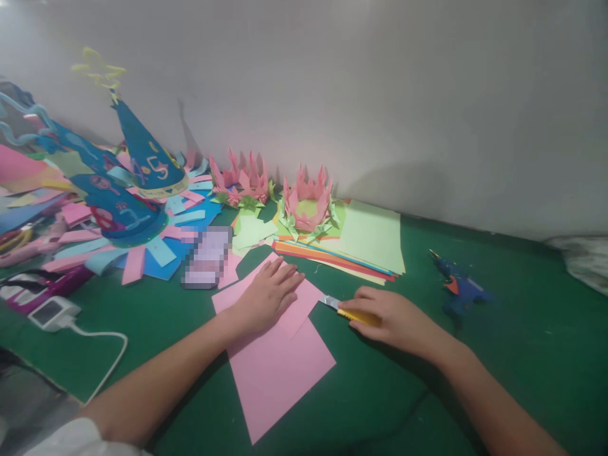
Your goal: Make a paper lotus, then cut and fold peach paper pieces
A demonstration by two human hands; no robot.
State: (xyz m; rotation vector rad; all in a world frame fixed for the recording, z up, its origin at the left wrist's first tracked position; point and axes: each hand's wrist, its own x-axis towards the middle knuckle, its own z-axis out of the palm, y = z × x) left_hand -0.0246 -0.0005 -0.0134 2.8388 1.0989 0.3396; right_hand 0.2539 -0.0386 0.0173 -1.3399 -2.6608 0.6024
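Observation:
My left hand (268,292) lies flat with fingers stretched out on a folded pink paper sheet (280,361), pressing it onto the green table cover (475,392). My right hand (389,316) is closed round a yellow utility knife (349,311). The knife's blade tip (329,301) touches the right edge of the pink fold. Both forearms reach in from the bottom of the view.
A stack of coloured paper (361,244) lies behind the hands, with two pink paper lotus flowers (308,202) near the wall. Blue paper cone hats (147,158) and paper strips fill the left. A blue glue gun (458,288) rests at right; a white adapter with cable (54,312) at left.

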